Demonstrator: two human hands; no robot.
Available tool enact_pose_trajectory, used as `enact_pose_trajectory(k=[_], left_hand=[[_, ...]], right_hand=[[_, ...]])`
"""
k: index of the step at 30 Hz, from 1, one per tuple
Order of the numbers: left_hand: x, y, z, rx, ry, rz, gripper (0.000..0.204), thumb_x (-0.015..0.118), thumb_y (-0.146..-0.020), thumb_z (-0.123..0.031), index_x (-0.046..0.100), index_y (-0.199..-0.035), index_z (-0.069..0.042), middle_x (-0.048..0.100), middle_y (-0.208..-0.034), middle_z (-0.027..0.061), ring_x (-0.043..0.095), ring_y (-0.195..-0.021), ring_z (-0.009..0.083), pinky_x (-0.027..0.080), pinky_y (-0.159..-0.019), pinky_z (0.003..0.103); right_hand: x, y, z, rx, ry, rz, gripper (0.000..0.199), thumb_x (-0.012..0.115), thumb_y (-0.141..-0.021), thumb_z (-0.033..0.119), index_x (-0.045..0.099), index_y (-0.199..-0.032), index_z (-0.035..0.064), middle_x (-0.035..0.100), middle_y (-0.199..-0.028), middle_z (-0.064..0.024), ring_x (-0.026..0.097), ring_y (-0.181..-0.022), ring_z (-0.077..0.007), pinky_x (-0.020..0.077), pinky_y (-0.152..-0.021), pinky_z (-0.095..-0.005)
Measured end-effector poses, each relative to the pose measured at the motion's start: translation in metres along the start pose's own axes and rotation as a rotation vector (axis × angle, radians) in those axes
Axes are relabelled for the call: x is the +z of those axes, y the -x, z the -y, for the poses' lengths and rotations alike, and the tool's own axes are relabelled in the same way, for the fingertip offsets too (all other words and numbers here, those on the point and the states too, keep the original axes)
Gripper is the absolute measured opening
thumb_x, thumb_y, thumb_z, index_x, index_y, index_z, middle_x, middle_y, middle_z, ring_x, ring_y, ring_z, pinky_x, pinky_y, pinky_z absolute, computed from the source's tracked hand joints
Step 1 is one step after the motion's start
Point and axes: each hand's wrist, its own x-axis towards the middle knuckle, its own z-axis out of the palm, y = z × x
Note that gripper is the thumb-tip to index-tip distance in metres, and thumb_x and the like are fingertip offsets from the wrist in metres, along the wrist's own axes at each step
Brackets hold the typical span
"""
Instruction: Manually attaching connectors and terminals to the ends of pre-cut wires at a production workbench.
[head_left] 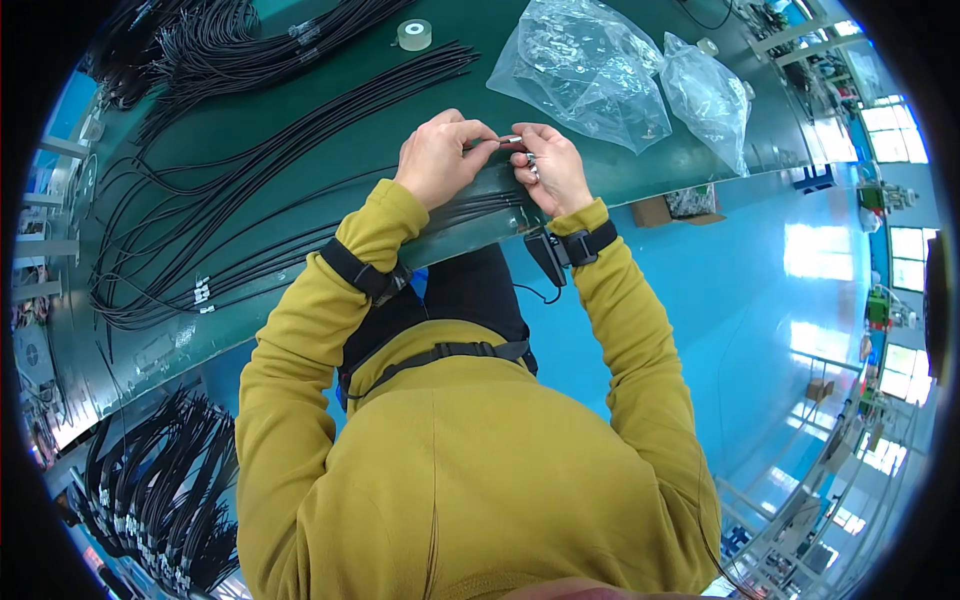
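12 o'clock from torso (470, 450): fingertip work | left hand (445, 160): pinched on black cable (350, 183), leading toward 8 o'clock | right hand (550, 165): grasping metal fitting (514, 139), more metal pieces (532, 165) under curled fingers | probably best: align both pinches

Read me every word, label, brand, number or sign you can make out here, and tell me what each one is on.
No readable text anywhere.
Tape roll: no lettering can be made out.
Clear plastic bags: no legible print among the creases and glare.
Small white pieces among the black cables: too small to read any marks.
Small metal pieces in the right hand: likewise too small.
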Motion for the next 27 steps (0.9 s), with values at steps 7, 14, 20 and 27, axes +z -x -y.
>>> enact_pose_trajectory(k=[7,14,20,27], left_hand=[[-0.002,0.001,0.005,0.089,-0.036,-0.029,0.011,0.069,-0.081,-0.017,0.073,-0.091,-0.012,0.055,-0.073,0.0069,0.057,-0.065,0.0231,0.046,-0.06,0.035],[-0.001,0.005,0.007,0.155,-0.042,-0.016,0.011,0.07,-0.08,-0.016,0.071,-0.09,-0.011,0.055,-0.074,0.0069,0.057,-0.067,0.0239,0.046,-0.06,0.035],[0.0,0.007,0.0,0.127,0.026,-0.033,0.014,0.071,-0.081,-0.017,0.069,-0.092,-0.009,0.056,-0.075,0.007,0.058,-0.067,0.0242,0.047,-0.06,0.035],[-0.003,0.005,0.003,0.178,0.032,-0.108,0.01,0.068,-0.083,-0.013,0.066,-0.09,-0.007,0.057,-0.077,0.0069,0.058,-0.066,0.0232,0.047,-0.059,0.033]], right_hand=[[0.0,0.004,0.004,-0.029,0.186,0.062,0.017,0.045,-0.1,0.013,0.05,-0.11,0.0008,0.059,-0.086,-0.0094,0.045,-0.059,-0.0045,0.0346,-0.042,-0.0165],[0.006,0.007,0.001,-0.096,0.45,0.102,0.016,0.044,-0.1,0.014,0.053,-0.107,0.0026,0.058,-0.079,-0.0044,0.045,-0.057,-0.0028,0.0326,-0.043,-0.0163],[0.019,0.012,-0.005,-0.152,0.413,0.164,0.022,0.04,-0.101,0.019,0.053,-0.106,0.002,0.053,-0.075,-0.0019,0.046,-0.056,-0.0048,0.0321,-0.042,-0.0171],[0.011,0.013,0.005,0.022,0.215,0.137,0.019,0.052,-0.097,0.021,0.055,-0.098,0.0021,0.058,-0.076,-0.004,0.046,-0.056,-0.0048,0.033,-0.041,-0.0167]])
